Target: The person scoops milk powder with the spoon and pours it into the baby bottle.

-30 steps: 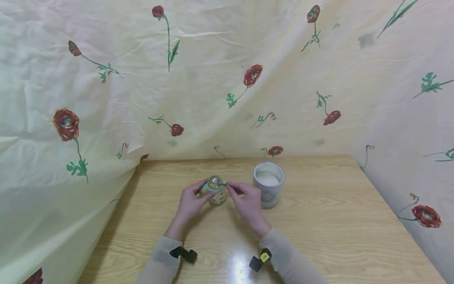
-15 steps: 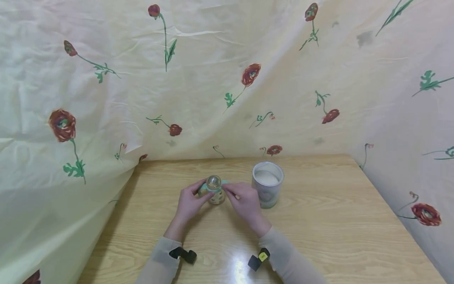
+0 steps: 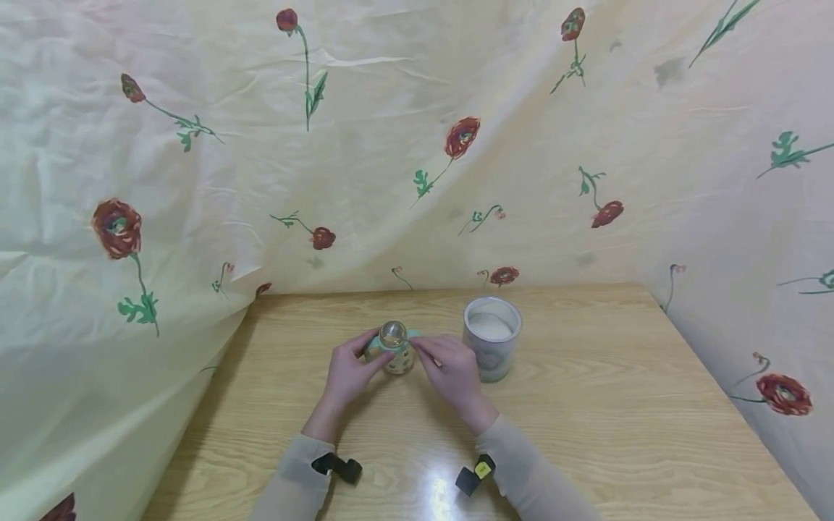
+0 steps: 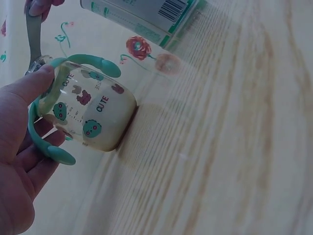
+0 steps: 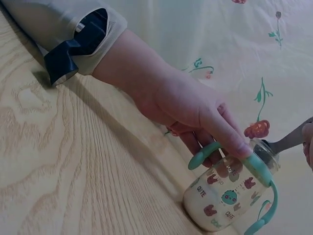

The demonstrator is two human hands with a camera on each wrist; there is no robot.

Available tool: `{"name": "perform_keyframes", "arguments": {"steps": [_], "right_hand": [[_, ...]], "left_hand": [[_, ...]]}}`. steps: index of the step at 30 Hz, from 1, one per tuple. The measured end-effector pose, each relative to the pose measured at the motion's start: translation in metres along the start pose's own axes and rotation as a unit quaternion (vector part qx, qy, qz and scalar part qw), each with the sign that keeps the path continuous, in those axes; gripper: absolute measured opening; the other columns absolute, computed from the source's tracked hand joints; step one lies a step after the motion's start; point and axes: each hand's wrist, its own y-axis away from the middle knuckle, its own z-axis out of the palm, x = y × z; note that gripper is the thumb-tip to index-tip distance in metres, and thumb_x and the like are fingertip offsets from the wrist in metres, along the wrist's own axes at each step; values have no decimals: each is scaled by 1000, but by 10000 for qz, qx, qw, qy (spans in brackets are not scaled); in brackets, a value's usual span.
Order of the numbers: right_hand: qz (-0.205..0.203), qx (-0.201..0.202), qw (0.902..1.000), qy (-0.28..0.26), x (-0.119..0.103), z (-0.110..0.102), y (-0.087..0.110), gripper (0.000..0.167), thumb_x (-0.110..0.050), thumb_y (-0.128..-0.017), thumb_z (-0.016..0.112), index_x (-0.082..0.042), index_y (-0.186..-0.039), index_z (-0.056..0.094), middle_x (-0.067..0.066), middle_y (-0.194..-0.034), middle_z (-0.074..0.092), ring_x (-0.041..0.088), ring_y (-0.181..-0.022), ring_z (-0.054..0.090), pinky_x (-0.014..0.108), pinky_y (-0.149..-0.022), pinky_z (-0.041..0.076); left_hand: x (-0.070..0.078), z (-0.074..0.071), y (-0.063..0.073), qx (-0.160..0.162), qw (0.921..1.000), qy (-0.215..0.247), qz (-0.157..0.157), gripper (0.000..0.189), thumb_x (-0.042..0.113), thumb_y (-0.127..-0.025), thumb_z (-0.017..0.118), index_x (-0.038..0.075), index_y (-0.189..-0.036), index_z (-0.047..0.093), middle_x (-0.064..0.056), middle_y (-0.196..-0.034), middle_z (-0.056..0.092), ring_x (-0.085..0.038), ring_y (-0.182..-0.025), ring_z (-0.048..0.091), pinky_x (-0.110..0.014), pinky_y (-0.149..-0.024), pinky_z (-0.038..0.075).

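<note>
A clear baby bottle [image 3: 400, 362] with a green two-handled collar and "CUTE" prints stands on the table. My left hand [image 3: 347, 373] grips it round the collar, thumb in front. Whitish contents show through its lower part in the left wrist view. My right hand [image 3: 454, 369], just right of the bottle's mouth, pinches the handle of a metal spoon [image 5: 292, 138]. In both wrist views the spoon reaches down to the open mouth. Its bowl appears to be inside the neck, though the glass blurs it.
An open can [image 3: 498, 356] of white powder stands close behind and right of my right hand. Wooden table [image 3: 619, 405] extends to both sides and in front. A flowered cloth [image 3: 365, 145] hangs behind the table and along its sides.
The spoon, earlier lying nearly level across the bottle's mouth, now tips down into it. My right hand has turned slightly with it. My left hand keeps its grip on the bottle.
</note>
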Motion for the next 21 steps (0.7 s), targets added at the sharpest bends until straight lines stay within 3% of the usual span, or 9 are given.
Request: {"name": "perform_keyframes", "arguments": {"steps": [7,12,17,21], "right_hand": [[782,219,9966,-163,0,-1,0,16,6,-87,83,-1,-101,82,9,-92,81,16,-69,75,23,-63,63],[747,122,9969,-218,-2,-3,-1,14,4,-89,82,-2,-102,82,9,-93,81,16,-72,74,23,-66,63],[1107,-35,9925,-512,-1,-1,0,16,7,-89,81,-2,-103,82,9,-97,82,16,-74,75,20,-67,62],[1129,-15,9918,-606,-1,-1,0,17,7,-88,83,-2,-103,82,9,-97,82,16,-73,75,21,-67,63]], "left_hand": [[-1,1,0,9,10000,2,-10,58,27,-91,89,8,-142,69,-10,-139,71,-32,-129,67,-53,-112,51],[-1,1,1,-7,10000,-19,-25,58,26,-92,88,8,-143,68,-10,-140,70,-32,-130,66,-52,-113,51],[-1,1,1,4,10000,-54,-18,58,27,-91,88,9,-143,68,-9,-140,70,-31,-130,66,-54,-112,51],[-1,1,1,7,10000,-84,3,58,28,-91,89,10,-142,69,-8,-140,70,-31,-130,66,-55,-112,51]]}}
